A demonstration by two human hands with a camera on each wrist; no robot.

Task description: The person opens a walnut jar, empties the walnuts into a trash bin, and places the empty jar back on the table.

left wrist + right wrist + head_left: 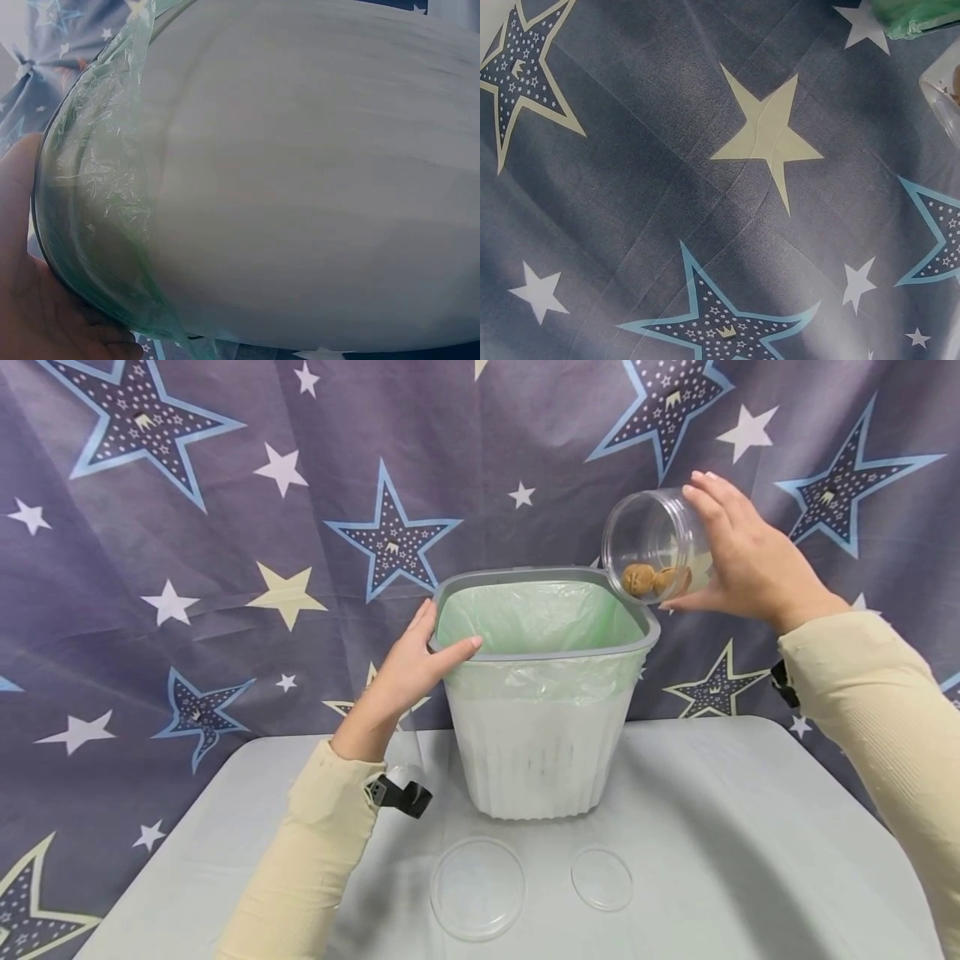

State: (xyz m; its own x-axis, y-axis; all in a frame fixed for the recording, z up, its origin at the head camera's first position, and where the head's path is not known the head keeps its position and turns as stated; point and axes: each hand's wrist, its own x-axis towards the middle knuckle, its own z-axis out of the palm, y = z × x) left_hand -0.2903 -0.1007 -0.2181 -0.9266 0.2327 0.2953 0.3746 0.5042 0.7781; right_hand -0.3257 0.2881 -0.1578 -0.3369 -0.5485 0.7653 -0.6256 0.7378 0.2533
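A white trash bin (540, 752) with a grey rim stands on the table, lined with a thin green bag (525, 614). My left hand (408, 672) grips the bin's left rim, thumb over the near edge and fingers along the outer side. In the left wrist view the bin's wall (300, 172) fills most of the picture. At the right rim, my right hand (757, 556) holds a clear plastic jar (637, 531) tipped sideways, its mouth toward the bin. Brown walnuts (638, 579) lie inside near the mouth. Only an edge of the jar (939, 90) shows in the right wrist view.
In front of the bin, a larger clear round lid (478, 889) and a smaller one (602, 878) lie on the pale table (697, 893). Another clear container (405, 752) stands partly hidden behind my left wrist. A star-patterned cloth (225, 552) hangs behind.
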